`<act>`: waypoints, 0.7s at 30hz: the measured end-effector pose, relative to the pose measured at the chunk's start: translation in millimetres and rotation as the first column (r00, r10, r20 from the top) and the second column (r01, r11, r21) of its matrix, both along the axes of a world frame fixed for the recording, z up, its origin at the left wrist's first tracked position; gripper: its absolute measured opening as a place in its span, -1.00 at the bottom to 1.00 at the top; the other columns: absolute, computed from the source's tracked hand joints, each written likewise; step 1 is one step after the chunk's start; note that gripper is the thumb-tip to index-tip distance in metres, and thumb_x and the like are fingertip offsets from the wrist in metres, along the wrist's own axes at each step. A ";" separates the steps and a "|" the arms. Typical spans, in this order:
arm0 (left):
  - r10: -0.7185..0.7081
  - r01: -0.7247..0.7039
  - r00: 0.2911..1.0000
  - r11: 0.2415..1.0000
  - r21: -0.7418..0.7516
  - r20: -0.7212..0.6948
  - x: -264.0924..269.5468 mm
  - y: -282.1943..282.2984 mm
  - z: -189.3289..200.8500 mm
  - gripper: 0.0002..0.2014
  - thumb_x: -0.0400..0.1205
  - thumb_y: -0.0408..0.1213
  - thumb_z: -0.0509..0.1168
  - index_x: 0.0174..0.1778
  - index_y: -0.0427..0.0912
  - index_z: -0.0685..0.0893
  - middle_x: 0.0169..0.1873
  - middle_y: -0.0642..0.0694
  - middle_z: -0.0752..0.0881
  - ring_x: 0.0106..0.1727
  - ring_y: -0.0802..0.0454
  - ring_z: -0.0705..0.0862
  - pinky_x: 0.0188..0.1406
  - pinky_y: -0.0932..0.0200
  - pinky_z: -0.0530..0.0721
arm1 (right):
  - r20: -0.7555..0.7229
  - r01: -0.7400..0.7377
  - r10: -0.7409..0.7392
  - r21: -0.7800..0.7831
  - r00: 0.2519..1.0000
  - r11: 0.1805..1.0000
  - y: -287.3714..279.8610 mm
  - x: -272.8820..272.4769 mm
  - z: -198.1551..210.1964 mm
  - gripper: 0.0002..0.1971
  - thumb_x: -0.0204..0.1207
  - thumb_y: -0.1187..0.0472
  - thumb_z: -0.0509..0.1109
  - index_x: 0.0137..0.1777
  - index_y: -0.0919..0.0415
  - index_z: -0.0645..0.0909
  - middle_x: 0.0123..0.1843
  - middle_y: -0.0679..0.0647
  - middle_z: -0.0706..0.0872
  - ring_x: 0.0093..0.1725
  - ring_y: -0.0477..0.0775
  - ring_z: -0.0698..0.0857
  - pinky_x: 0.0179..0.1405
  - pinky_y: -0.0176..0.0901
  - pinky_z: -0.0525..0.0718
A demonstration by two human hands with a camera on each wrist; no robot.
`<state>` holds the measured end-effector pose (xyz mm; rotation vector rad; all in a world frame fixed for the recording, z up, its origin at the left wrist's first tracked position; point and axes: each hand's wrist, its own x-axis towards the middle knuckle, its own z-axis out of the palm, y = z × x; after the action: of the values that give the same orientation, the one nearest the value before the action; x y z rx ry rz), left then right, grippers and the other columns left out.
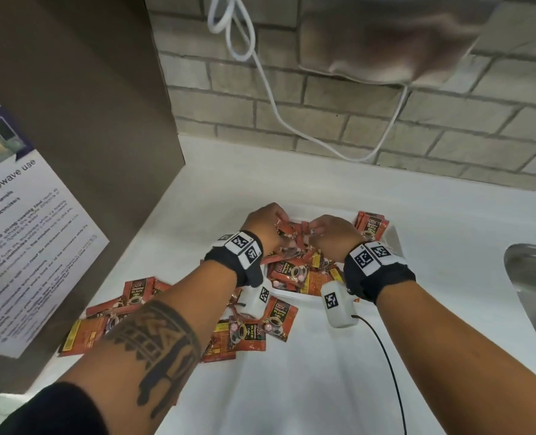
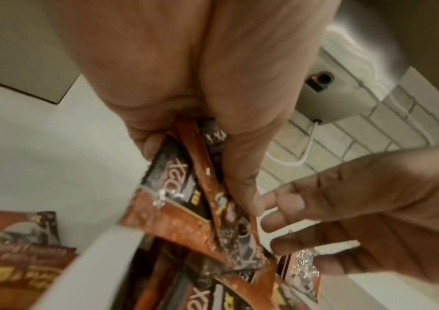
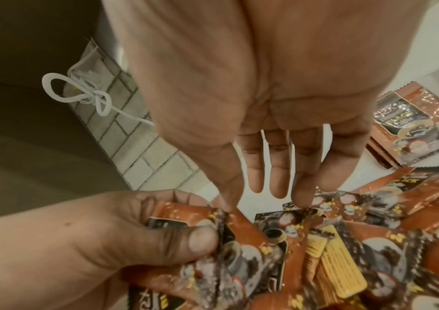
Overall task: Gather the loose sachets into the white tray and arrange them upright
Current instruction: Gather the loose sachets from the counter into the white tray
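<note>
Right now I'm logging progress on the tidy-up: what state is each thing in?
left hand: grips a bunch of sachets over the tray.
right hand: fingers straight, tips touching sachets.
held sachets: on edge, pinched together.
white tray: partly filled, most sachets lying jumbled.
loose sachets: flat on the counter, outside the tray.
white cable: hanging slack on the brick wall.

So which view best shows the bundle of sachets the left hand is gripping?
The left wrist view: the bundle fills the centre, pinched between thumb and fingers of the left hand. The right wrist view shows it from the side. In the head view the hands mostly hide it above the tray.
</note>
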<state>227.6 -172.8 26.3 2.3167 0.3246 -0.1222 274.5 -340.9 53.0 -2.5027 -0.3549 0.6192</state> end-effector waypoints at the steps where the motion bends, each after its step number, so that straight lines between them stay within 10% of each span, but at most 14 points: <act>1: -0.005 0.005 1.000 1.000 -0.002 0.001 2.0 -0.9 -1.4 -0.49 0.37 -0.21 0.68 0.16 -0.02 0.61 0.10 0.04 0.67 0.03 0.08 0.63 -0.27 0.30 0.47 | -0.002 0.002 -0.002 0.015 1.000 1.000 -0.4 -1.2 -0.4 -0.61 0.60 0.11 0.45 0.40 0.11 0.56 0.31 0.05 0.65 0.22 0.08 0.65 0.20 -0.09 0.61; 7: -0.078 0.081 0.995 0.996 -0.045 0.058 -2.3 6.8 5.1 -0.30 0.35 -0.12 0.69 0.38 -0.02 0.55 0.22 0.08 0.69 0.10 0.07 0.66 0.00 0.23 0.57 | 0.162 -0.040 0.034 0.034 0.986 0.999 2.7 -10.9 -4.7 -0.72 0.59 0.15 0.39 0.29 0.05 0.62 0.21 -0.02 0.68 0.17 0.03 0.66 0.02 -0.21 0.49; 12: 0.112 -0.105 0.974 0.993 -0.043 0.196 -41.3 57.7 3.9 -0.52 0.55 0.06 0.50 0.32 0.00 0.59 0.24 0.14 0.64 0.10 0.05 0.67 -0.01 0.20 0.55 | 0.383 -0.304 0.231 0.142 0.894 0.942 16.4 -45.9 3.2 -0.77 0.63 0.30 0.34 0.21 0.06 0.70 0.06 -0.07 0.75 0.02 -0.08 0.71 0.09 -0.21 0.65; 16: 0.135 -0.120 0.986 0.981 0.150 -0.093 -95.0 113.0 -16.0 -0.44 0.44 0.04 0.61 0.30 0.01 0.61 0.29 0.03 0.61 0.27 -0.02 0.63 0.21 0.10 0.58 | 0.336 -0.514 0.470 0.052 0.816 0.856 43.4 -68.5 -0.2 -0.80 0.63 0.30 0.37 0.12 0.04 0.75 -0.04 -0.10 0.78 -0.17 -0.21 0.68 -0.14 -0.43 0.61; 21: 0.036 0.081 0.931 0.949 0.303 -0.363 -127.2 122.4 -32.1 0.08 0.19 0.21 0.69 0.61 0.09 0.34 0.54 -0.05 0.43 0.52 -0.15 0.43 0.50 -0.19 0.43 | 0.214 -0.579 0.635 -0.274 0.742 0.768 104.4 -75.9 -13.9 -0.78 0.59 0.22 0.37 0.21 0.11 0.68 0.13 0.05 0.74 0.08 0.09 0.72 0.07 -0.01 0.72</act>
<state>100.4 -50.4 -5.8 2.6095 0.5366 -0.5553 198.6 -236.5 39.1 -2.6473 -1.3372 0.5271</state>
